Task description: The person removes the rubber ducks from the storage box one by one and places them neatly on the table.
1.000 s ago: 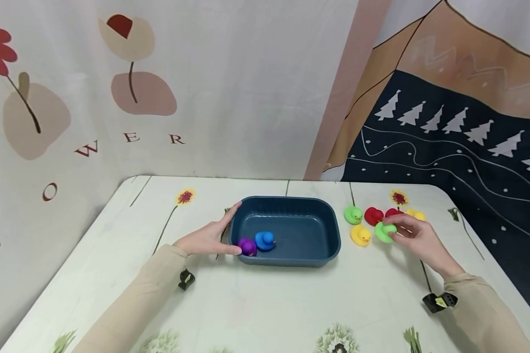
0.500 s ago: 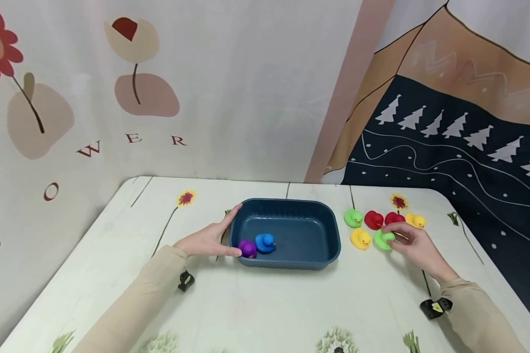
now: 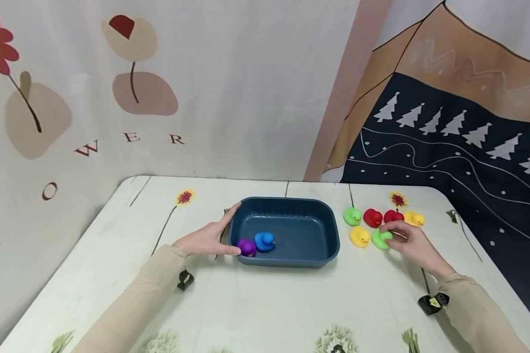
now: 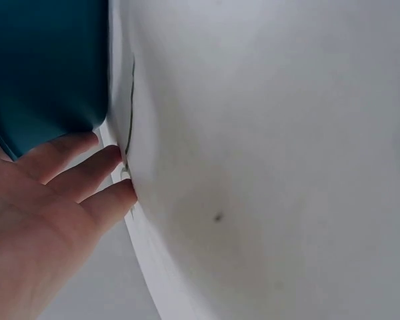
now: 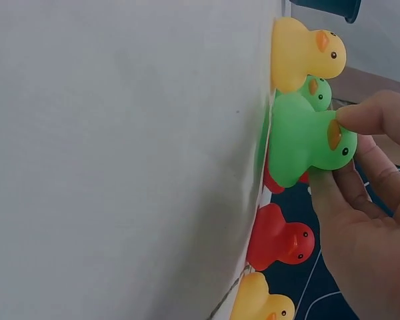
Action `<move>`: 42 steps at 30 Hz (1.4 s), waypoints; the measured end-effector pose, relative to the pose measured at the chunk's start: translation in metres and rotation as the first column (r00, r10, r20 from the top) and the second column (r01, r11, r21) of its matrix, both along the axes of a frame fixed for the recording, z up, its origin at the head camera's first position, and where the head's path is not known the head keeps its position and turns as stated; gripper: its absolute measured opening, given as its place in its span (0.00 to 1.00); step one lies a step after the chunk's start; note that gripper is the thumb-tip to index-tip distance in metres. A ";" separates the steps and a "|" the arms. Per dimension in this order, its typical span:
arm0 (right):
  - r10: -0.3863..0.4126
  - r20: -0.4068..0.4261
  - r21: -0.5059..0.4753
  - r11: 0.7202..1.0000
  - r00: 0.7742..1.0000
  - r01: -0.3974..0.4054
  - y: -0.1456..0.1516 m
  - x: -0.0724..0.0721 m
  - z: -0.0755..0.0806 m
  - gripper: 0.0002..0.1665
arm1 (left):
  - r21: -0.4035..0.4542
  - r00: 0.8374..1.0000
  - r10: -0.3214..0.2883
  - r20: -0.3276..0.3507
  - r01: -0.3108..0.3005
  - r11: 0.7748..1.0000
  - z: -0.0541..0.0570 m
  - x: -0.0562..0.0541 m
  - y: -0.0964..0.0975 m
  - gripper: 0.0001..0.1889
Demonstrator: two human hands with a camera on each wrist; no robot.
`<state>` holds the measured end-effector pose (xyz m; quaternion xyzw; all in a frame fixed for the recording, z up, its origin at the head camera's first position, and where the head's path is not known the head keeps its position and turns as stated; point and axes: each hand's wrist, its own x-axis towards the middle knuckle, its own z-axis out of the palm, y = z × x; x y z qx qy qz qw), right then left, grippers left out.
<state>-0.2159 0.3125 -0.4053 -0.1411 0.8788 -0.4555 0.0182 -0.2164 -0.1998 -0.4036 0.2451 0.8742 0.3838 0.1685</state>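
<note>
My right hand (image 3: 412, 245) pinches the head of a green rubber duck (image 5: 293, 140), which sits low at the tabletop beside a yellow duck (image 3: 359, 237). My left hand (image 3: 209, 239) spans the left end of a dark blue plastic tub (image 3: 300, 261), thumb by the front corner and fingers by the back one. In the left wrist view, its fingers (image 4: 97, 177) lie fairly straight against the tub's outer side and the table. Inside the tub, a purple duck (image 3: 246, 247) and a blue duck (image 3: 264, 241) sit in the front left corner.
Behind the held duck runs a row of ducks: another green one (image 3: 352, 216), a red one (image 3: 373, 218), a second red one (image 3: 393, 216) and a yellow one (image 3: 413, 218). A flower-print cloth (image 3: 269, 304) covers the table. Printed curtains (image 3: 247, 98) hang behind it.
My right hand has moved slightly left and toward me, bringing the green duck down next to the front yellow duck. My left hand and the tub have stayed put.
</note>
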 end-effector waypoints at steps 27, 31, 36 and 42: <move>0.009 0.059 0.082 0.997 0.998 -0.014 0.004 -0.004 0.011 0.18 | -0.012 1.000 0.004 -0.006 -0.004 1.000 0.000 -0.003 0.000 0.61; 0.021 0.012 0.056 0.998 1.000 -0.022 0.004 -0.005 0.018 0.18 | -0.012 1.000 -0.002 -0.001 0.002 1.000 0.001 -0.002 0.001 0.61; 0.036 -0.055 0.017 0.999 0.998 -0.035 -0.005 -0.005 0.026 0.16 | -0.013 1.000 -0.005 -0.006 0.005 1.000 0.001 -0.001 0.000 0.61; 0.102 -0.050 -0.041 0.994 0.994 -0.104 -0.027 -0.008 0.037 0.16 | -0.016 1.000 0.002 -0.001 -0.002 1.000 0.001 0.000 -0.001 0.61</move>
